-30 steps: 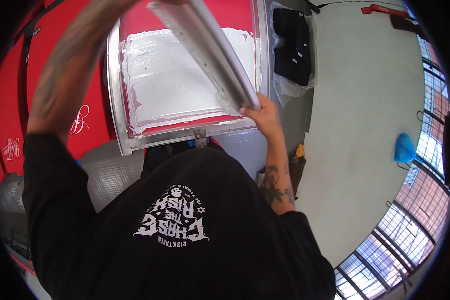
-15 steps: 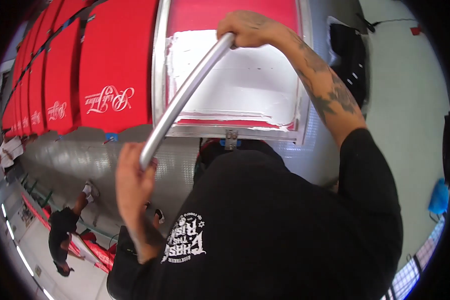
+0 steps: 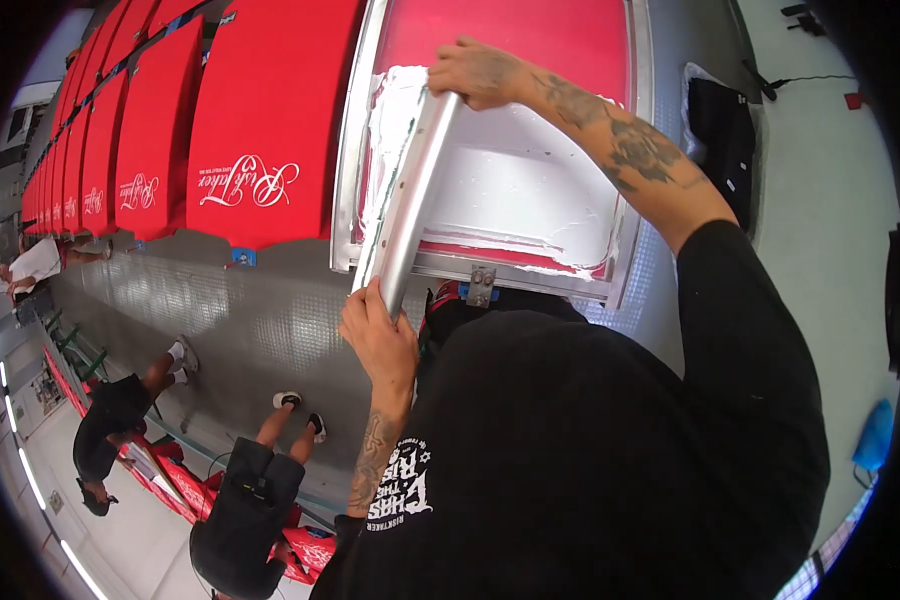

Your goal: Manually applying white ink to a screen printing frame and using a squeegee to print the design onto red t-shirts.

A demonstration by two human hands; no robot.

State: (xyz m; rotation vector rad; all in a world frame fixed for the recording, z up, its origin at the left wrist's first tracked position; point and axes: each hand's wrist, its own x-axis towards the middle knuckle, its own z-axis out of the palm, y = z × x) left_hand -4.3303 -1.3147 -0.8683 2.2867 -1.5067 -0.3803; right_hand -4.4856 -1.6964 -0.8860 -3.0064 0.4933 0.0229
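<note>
Both my hands hold a long metal squeegee (image 3: 415,190) with a smeared, dark-edged blade. My left hand (image 3: 382,335) grips its near end, just off the near left corner of a metal-framed printing screen (image 3: 348,225). At the far end, my right hand (image 3: 475,75) is closed around the squeegee, above the screen. Thick white ink (image 3: 540,185) covers much of the mesh, with ridges along its near and side edges. Red shows through at the far part of the screen and in a strip near the front.
Red printed garments (image 3: 270,120) lie on a row of boards to the left. A metal clamp (image 3: 482,287) sits at the screen's near edge. Two people in black (image 3: 120,420) stand at the lower left, another in white (image 3: 35,265) farther off. A black item (image 3: 720,135) lies right.
The squeegee has turned to show its blade side and stands steeper. My left hand has moved right with its near end. The view has shifted, bringing more of the co-workers into sight.
</note>
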